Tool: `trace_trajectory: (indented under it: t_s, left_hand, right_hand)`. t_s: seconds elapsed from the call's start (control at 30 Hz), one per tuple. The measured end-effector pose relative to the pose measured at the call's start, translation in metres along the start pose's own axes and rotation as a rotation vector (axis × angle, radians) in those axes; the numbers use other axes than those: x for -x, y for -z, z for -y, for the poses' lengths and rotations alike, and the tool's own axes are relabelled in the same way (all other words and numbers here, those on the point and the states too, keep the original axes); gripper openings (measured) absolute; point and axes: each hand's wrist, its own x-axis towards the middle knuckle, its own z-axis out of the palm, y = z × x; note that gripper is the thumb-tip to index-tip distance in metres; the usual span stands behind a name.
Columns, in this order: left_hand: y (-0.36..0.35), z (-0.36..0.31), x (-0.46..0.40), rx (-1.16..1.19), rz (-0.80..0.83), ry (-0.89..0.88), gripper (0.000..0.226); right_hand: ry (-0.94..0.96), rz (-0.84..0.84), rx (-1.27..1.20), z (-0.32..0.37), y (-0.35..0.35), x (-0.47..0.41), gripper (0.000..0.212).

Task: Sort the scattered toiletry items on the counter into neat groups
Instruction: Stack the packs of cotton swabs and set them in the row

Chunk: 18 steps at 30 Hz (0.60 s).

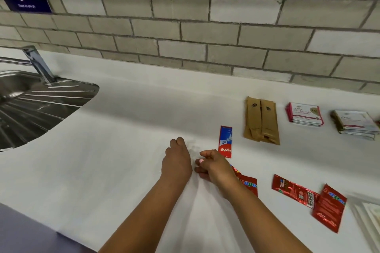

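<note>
Both forearms reach in over the counter (107,150), left hand (177,160) loosely curled and empty, right hand (213,167) half-curled, grip unclear, over a red sachet (249,185) near the Colgate sachet (225,141), probably to group them.

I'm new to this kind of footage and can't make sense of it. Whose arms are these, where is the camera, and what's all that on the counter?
There is no machine: a person wears a camera on the head, looking down at their own arms. The left hand and right hand hover over a white counter, seemingly holding nothing. A toothpaste sachet lies just beyond, red sachets to the right, brown packets and two stacks of white sachets farther back. A steel sink sits at left.
</note>
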Motion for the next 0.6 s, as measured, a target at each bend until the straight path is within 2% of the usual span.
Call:
trace_trajectory:
  t_s: [0.1, 0.2, 0.3, 0.4, 0.6]
  left_hand:
    - [0.017, 0.006, -0.004, 0.569, 0.075, 0.103, 0.032]
    - [0.030, 0.006, -0.001, 1.107, 0.310, 0.177, 0.021]
    - [0.032, 0.007, 0.001, 1.403, 0.466, 0.205, 0.031]
    - [0.026, 0.004, 0.002, 1.494, 0.512, 0.241, 0.034]
    - [0.015, -0.027, 0.009, 1.241, 0.493, 0.184, 0.028]
  right_hand:
    - [-0.035, 0.019, -0.140, 0.000, 0.000, 0.002, 0.027]
    - [-0.040, 0.050, -0.185, 0.002, 0.002, 0.004, 0.034]
    - [-0.019, 0.075, -0.232, 0.005, 0.006, 0.007, 0.032]
    - [0.018, 0.004, -0.216, 0.006, 0.018, 0.010, 0.039]
    - [0.138, -0.167, -0.263, 0.008, 0.064, 0.021, 0.042]
